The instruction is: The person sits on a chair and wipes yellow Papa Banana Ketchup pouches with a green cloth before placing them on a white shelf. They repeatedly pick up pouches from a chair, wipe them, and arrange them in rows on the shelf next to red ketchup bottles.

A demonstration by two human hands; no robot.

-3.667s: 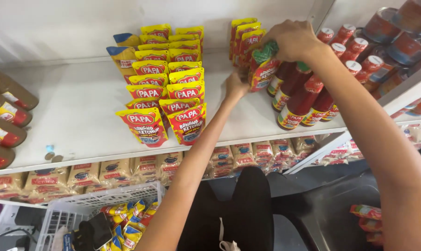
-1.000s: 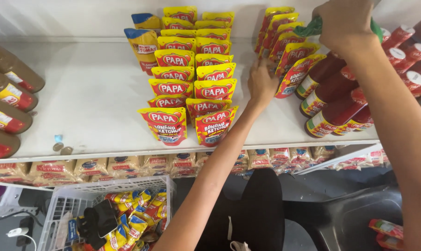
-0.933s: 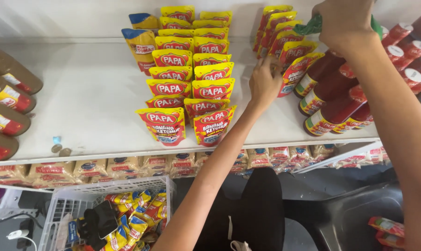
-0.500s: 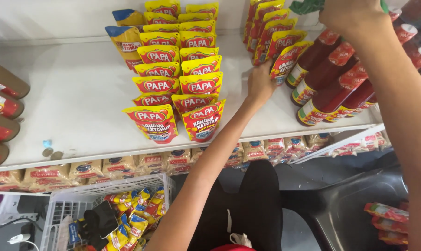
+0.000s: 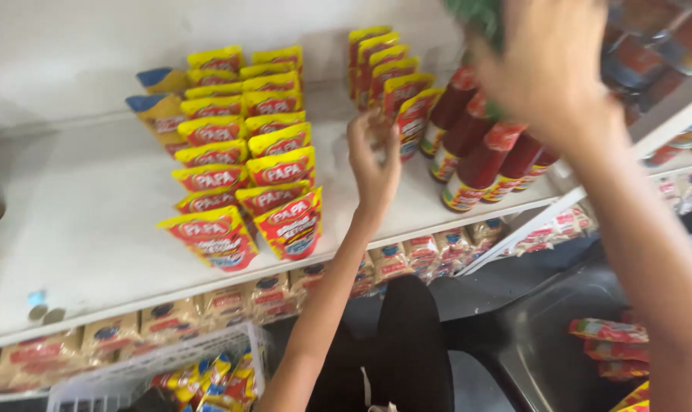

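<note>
Raised nearer was the right hand [image 5: 548, 65], clamped on a green-topped pouch [image 5: 475, 17]; the left hand [image 5: 372, 156] was spread open beside the pouch row [image 5: 391, 80], where careful slotting seemed called for.

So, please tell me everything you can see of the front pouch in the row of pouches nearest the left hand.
The front pouch is a glossy, flexible-looking stand-up pack, yellow at the top and red below, standing upright on the white shelf. Similar pouches line up behind it and red-capped sauce bottles stand at its side. The left hand is right beside it; blur hides whether they touch.
</note>
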